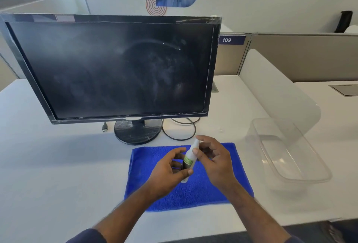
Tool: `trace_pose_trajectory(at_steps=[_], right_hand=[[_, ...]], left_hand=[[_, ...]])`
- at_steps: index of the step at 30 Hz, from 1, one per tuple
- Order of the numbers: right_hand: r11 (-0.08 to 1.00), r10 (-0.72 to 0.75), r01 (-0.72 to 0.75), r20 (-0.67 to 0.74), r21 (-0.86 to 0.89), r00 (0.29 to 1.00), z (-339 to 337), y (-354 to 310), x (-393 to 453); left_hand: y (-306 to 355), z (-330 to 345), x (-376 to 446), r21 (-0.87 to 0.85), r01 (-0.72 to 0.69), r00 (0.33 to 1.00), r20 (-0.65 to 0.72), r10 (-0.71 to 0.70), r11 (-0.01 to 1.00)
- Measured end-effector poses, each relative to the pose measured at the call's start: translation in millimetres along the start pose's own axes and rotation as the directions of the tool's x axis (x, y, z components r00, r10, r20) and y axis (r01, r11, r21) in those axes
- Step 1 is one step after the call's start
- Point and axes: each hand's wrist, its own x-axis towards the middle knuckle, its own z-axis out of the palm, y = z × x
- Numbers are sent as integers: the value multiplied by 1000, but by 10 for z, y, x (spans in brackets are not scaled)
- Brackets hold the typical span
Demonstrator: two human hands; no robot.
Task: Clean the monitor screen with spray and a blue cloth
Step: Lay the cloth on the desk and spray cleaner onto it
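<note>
A black monitor (112, 68) stands on the white desk, its dark screen smudged and dusty, mostly on the right half. In front of its round base lies a blue cloth (193, 194), spread flat. Above the cloth I hold a small white spray bottle (188, 160) with a green label, tilted with its cap pointing up toward the monitor. My left hand (170, 171) grips the bottle's lower body. My right hand (215, 157) has its fingers around the bottle's upper part and cap.
A clear plastic container (302, 165) lies on the desk right of the cloth. A black cable (180, 136) loops behind the cloth by the monitor base (137, 132), with a loose plug (104, 127) to the left. A frosted divider (279, 91) stands at the right.
</note>
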Motion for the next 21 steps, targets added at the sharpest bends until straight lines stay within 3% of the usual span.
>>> trace_pose_trajectory(at_steps=[6,9,13,21], right_hand=[[998,-27,25,-23,-53,999,39,-37,-43],[985,-28,36,51,-170,998,49,-32,-83],[969,112,-57,224,-239,968,107,-36,-172],[966,69,-25,162,-259,984,190,-23,-277]], left_hand=[[-82,-59,-55,140,45,998,26,-49,989],[-68,-41,-81,47,54,998,42,-56,997],[-24,-24,-126,-104,58,996,79,-50,993],[-27,52,-145,-90,84,982,178,-67,992]])
